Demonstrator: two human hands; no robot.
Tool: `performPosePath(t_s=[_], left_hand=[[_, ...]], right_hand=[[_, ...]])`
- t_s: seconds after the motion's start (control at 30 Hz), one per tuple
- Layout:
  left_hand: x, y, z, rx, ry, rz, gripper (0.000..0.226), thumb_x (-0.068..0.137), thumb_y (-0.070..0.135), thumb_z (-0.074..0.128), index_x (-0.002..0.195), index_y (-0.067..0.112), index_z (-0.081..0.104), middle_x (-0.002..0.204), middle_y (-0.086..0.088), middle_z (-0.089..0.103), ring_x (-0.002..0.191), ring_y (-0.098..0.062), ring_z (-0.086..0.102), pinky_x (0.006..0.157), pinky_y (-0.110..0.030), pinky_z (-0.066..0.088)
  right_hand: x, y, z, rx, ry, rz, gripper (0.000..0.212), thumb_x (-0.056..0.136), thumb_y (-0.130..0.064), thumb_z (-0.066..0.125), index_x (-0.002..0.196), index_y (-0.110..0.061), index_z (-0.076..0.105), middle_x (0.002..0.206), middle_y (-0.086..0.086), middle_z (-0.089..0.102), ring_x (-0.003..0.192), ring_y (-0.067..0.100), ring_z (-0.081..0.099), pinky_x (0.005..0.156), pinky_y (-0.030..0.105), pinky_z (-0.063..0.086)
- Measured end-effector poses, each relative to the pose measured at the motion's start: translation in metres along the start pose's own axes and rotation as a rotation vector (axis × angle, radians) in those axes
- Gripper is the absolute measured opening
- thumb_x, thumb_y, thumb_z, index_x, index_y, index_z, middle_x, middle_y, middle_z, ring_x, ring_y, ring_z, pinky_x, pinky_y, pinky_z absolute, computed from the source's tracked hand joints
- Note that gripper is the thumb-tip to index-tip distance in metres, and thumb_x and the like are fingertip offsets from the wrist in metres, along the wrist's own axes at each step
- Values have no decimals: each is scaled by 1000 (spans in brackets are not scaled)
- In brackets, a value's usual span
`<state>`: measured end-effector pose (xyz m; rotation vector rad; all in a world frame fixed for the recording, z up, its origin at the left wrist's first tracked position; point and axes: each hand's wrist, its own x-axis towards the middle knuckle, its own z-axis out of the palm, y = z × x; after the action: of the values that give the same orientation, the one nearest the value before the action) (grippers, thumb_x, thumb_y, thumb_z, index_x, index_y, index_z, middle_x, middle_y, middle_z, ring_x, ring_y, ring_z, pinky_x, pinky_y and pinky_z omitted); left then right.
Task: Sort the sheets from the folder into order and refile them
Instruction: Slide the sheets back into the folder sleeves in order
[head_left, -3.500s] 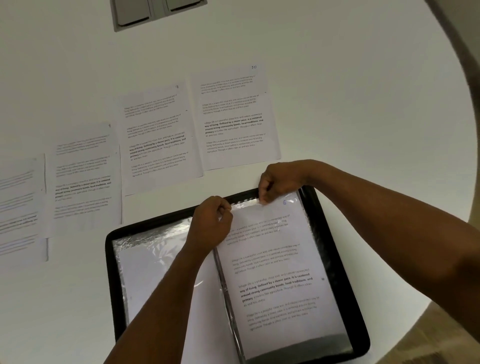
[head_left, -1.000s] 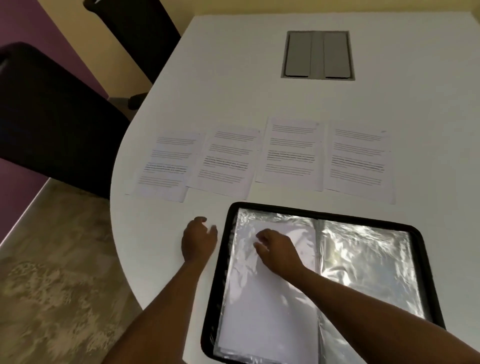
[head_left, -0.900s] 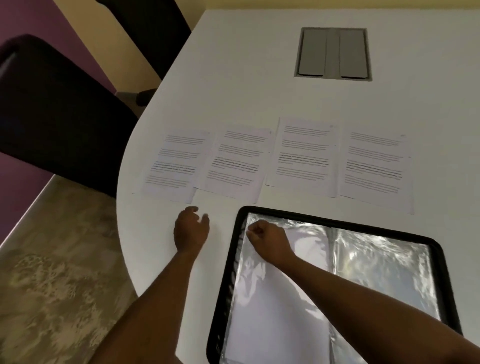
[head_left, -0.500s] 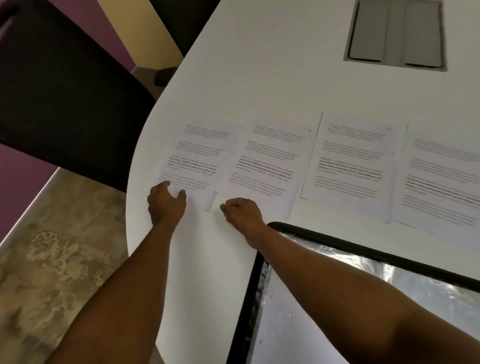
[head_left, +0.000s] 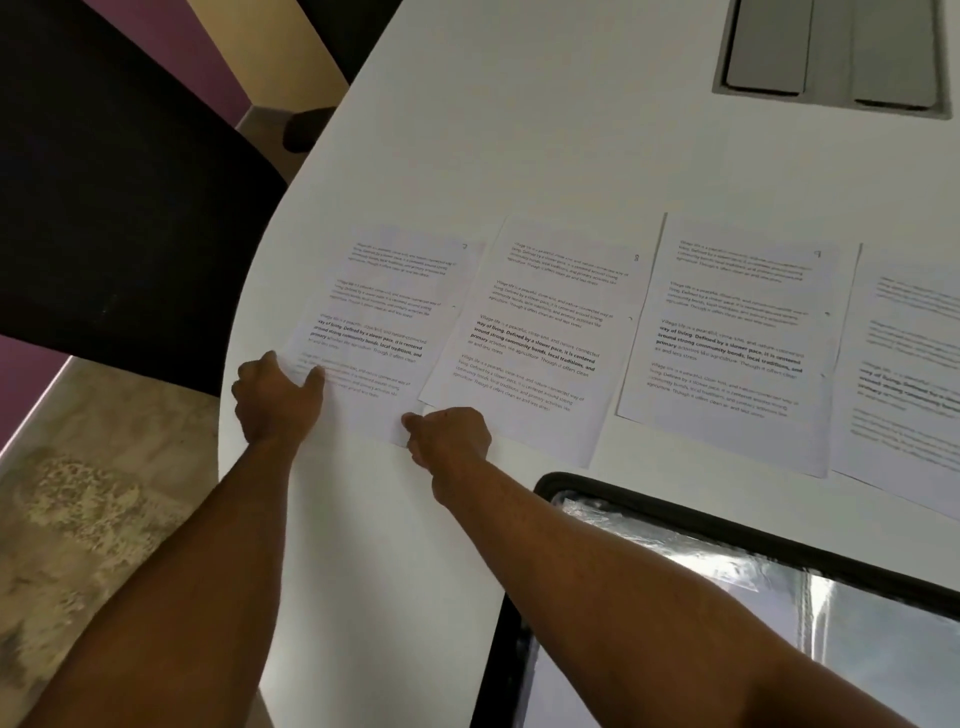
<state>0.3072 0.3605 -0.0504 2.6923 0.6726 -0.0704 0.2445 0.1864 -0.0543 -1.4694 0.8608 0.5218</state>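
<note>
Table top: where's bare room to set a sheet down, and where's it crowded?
Free: the white table between the sheet row and the grey hatch, and the strip left of the folder, crossed by both forearms. Crowded: the row itself; the leftmost sheet lies partly under the second sheet, with the left hand and right hand at its near edge.
</note>
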Motion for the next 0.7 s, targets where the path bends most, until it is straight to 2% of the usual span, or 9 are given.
performPosePath(t_s=[0.07, 0.13, 0.2, 0.27, 0.37, 0.47, 0.6, 0.7], left_hand=[[1, 1, -2, -7, -11, -25, 70, 86, 43, 66, 139, 5, 40, 138, -19, 39, 128, -38, 37, 101, -51, 39], [2, 0, -4, -38, -19, -60, 67, 85, 37, 67, 139, 6, 43, 137, -19, 41, 127, -38, 39, 100, -51, 41], [2, -2, -6, -89, -12, -86, 53, 88, 25, 62, 135, 6, 49, 134, -19, 45, 123, -38, 45, 97, -48, 44], [1, -4, -10, -144, -11, -100, 43, 89, 13, 53, 131, 3, 53, 133, -19, 50, 120, -38, 50, 92, -40, 44], [-4, -5, -21, -221, -5, -135, 43, 90, 6, 46, 133, 1, 52, 134, -19, 53, 120, -38, 51, 93, -39, 45], [-14, -1, -39, -265, 58, -169, 40, 92, 7, 45, 131, 2, 50, 132, -21, 54, 119, -39, 52, 93, -42, 46], [-36, 4, -69, -309, 177, -151, 30, 93, 9, 46, 122, 4, 53, 125, -22, 58, 112, -41, 57, 80, -38, 48], [-52, 11, -93, -369, 238, -156, 29, 92, 10, 46, 120, 6, 54, 124, -20, 60, 110, -40, 59, 77, -37, 48]], right_hand=[[0, -2, 4, 7, -18, 5, 26, 77, -31, 80, 78, -8, 68, 88, 13, 74, 84, 28, 72, 82, 41, 59], [-2, -3, 3, 48, -38, -3, 20, 83, -22, 76, 76, -10, 62, 87, 15, 73, 74, 24, 72, 79, 43, 60], [-6, -3, 0, 99, -77, -8, 8, 89, -14, 68, 91, -7, 64, 84, 11, 71, 61, 15, 67, 73, 36, 61], [-10, -3, -3, 121, -123, -12, 13, 92, -11, 64, 103, -4, 65, 79, 6, 67, 56, 10, 63, 63, 25, 59], [-21, -6, -5, 134, -193, 5, 4, 93, -9, 64, 94, -5, 63, 81, 7, 67, 55, 8, 62, 52, 17, 54], [-31, -11, -9, 158, -235, -5, 12, 93, -10, 64, 83, -11, 58, 77, 8, 68, 56, 10, 64, 56, 20, 56], [-52, -26, -16, 206, -305, -12, 8, 94, -9, 62, 89, -10, 56, 82, 13, 67, 61, 16, 64, 60, 23, 56], [-71, -34, -25, 202, -325, -37, 8, 94, -9, 62, 88, -10, 56, 86, 14, 68, 66, 17, 66, 64, 25, 56]])
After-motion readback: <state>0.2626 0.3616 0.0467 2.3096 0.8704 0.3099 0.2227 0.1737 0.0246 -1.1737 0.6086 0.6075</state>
